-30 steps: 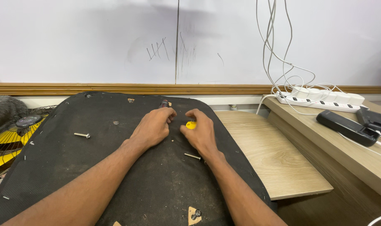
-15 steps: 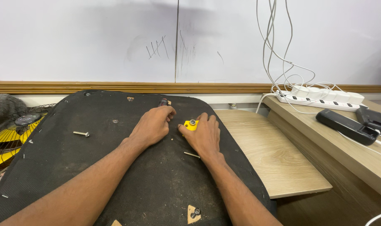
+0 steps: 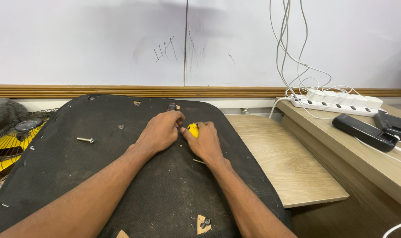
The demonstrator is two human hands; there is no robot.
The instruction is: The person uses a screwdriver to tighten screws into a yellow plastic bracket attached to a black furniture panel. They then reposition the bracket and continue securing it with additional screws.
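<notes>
Both hands rest near the far edge of a black fabric-covered panel (image 3: 99,176), which lies tilted across a wooden desk (image 3: 279,163) and fills most of the view. The right hand (image 3: 205,143) is curled with its fingers pressed together around a small yellow tool (image 3: 193,129), of which only the yellow end shows between thumb and forefinger, low against the fabric. The left hand (image 3: 158,132) lies palm down just beside it, fingers bent and drawn close, their tips touching the panel next to the yellow tool; whether it pinches anything cannot be told, since the fingertips hide what is under them. Just beyond the left hand's knuckles a small dark fitting (image 3: 171,106) sits close to the panel's top rim. A loose silver bolt (image 3: 85,140) lies on the fabric well to the left of the hands, and a short metal pin (image 3: 199,161) lies beside the right wrist. Near the bottom edge, 1 torn patch (image 3: 203,222) exposes bare wood with a screw in it (a second patch is cut off by the frame). A yellow fan (image 3: 6,145) sits past the panel's left side. On the raised shelf at right lie a white power strip (image 3: 337,105) with hanging cables and a black device (image 3: 364,132).
</notes>
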